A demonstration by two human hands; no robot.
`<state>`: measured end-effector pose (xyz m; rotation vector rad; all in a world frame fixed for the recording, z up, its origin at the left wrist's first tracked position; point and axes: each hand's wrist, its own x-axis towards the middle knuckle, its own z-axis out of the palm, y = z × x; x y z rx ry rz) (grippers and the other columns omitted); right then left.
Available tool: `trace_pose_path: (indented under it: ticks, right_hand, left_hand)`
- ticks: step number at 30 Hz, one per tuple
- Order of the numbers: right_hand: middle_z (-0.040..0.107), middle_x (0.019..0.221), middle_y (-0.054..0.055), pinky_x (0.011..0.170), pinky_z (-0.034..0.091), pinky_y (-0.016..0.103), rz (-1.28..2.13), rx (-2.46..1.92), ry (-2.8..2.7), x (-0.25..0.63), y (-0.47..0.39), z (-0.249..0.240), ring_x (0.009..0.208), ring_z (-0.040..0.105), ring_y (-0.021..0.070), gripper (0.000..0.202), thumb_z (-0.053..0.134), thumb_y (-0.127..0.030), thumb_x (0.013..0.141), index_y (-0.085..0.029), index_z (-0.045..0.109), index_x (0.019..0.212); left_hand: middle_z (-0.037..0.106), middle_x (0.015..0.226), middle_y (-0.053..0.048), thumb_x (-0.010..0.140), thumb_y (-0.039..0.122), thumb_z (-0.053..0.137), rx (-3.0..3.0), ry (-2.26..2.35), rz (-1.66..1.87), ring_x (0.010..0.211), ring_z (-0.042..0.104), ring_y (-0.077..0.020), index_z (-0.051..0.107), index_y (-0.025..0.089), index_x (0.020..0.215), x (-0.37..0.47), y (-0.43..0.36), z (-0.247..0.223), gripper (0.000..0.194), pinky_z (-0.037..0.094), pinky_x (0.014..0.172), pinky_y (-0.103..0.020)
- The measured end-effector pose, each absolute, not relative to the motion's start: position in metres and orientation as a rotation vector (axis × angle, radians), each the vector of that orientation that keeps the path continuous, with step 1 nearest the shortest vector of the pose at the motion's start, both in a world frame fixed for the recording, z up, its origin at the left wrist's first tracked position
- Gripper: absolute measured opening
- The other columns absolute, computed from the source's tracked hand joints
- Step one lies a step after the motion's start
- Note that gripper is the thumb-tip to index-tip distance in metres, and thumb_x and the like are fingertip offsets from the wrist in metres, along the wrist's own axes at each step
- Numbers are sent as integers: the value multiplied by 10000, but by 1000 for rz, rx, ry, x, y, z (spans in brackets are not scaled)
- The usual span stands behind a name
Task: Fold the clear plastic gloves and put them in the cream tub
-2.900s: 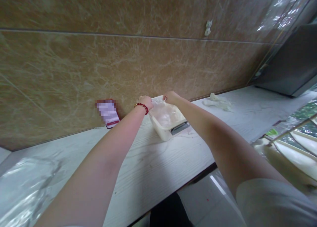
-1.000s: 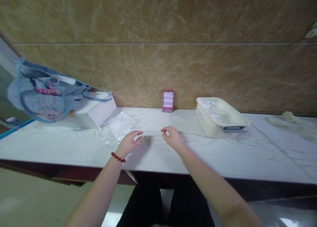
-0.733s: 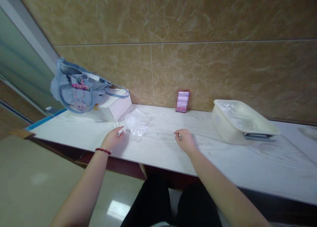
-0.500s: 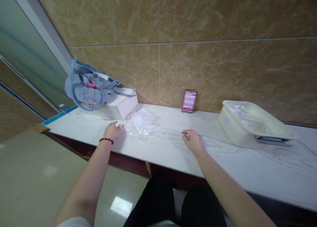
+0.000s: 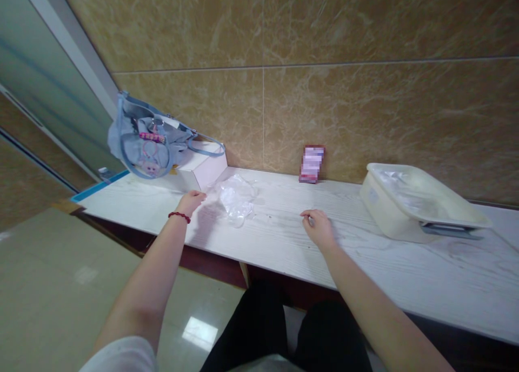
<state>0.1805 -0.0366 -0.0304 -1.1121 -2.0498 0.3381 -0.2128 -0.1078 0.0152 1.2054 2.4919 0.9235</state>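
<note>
My left hand, with a red bracelet at its wrist, is raised slightly over the tabletop at the left. Its fingers are pinched at the near-left edge of a crumpled clear plastic bag; the exact contact is hard to see. The bag lies loosely spread on the white wood-grain table. To the right, my right hand rests low by the table surface. Its thumb and index finger curl together, with nothing visible between them.
A light-blue bag with charms leans on a white box at the left. A phone with a blurred screen stands against the marbled wall. At the right is a cream bin with clear plastic inside and a grey handle.
My left hand has moved up and a little right, toward the box, and the plastic's left edge has shifted with it. My right hand has stayed nearly still.
</note>
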Motion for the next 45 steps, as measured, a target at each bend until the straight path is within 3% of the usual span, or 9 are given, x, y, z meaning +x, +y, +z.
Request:
trace_pose_path:
  ticks: [6,11,19,25,29,32,34,39,45]
  right_hand:
    - [631,754,33,764,393,339,311,-1055,-2003,181,-33,-37,771,547,186,160,434,-167,686,-202,586,723]
    - [630,750,33,749,392,325,298,-1019,-1976,183,-31,-40,753,541,171,161,443,-149,686,-186,594,731]
    - [606,757,31,739,413,320,336,-898,-1959,182,-40,-30,749,526,156,153,464,-168,715,-181,578,815]
    - [585,931,52,830,387,355,283,-670,-2005,179,-57,42,923,504,171,208,490,-229,747,-199,524,949]
    - [533,1101,60,905,331,370,241,-483,-2159,174,-64,101,1064,443,187,392,587,-341,696,-212,487,1053]
    - [582,1000,40,861,360,346,341,-463,-2318,171,-59,123,991,503,175,527,642,-368,639,-215,463,1111]
    - [616,852,6,804,391,306,449,-508,-2375,170,-54,127,860,560,141,514,631,-324,660,-209,457,1130]
    - [624,720,-5,696,420,233,566,-754,-2311,172,-39,130,695,572,99,359,621,-252,670,-157,561,1011]
    - [636,728,21,659,430,219,517,-1029,-2275,185,-6,129,674,565,102,143,603,-246,681,-149,640,780]
  left_hand:
    - [636,755,-73,576,225,613,1014,1623,1477,807,600,-173,405,147,522,-173,-101,62,228,463,714,-278]
    - [635,725,-67,551,175,668,997,1408,1437,751,611,-156,405,144,549,-133,-97,95,265,452,749,-315]
    - [640,722,-45,610,186,651,1320,1287,1156,762,605,-145,404,148,605,-82,-95,109,250,452,697,-304]
    - [611,665,-7,648,208,629,1559,1153,925,738,594,-128,426,149,623,-49,-97,119,213,445,692,-283]
    - [606,676,7,662,214,612,1738,1036,764,698,582,-114,453,161,709,-30,-95,127,174,436,657,-260]
    - [615,693,9,665,237,608,1782,1016,711,680,583,-119,451,177,874,-20,-95,133,268,439,646,-270]
    - [611,684,13,679,268,593,1773,1064,753,674,584,-121,428,183,953,-16,-95,135,330,442,650,-278]
    - [616,762,-18,675,350,580,1796,1227,790,713,575,-133,440,177,1022,-20,-86,127,412,440,638,-271]
    - [622,747,-21,635,412,577,1943,1463,653,710,558,-141,589,170,762,-39,-51,104,273,430,643,-260]
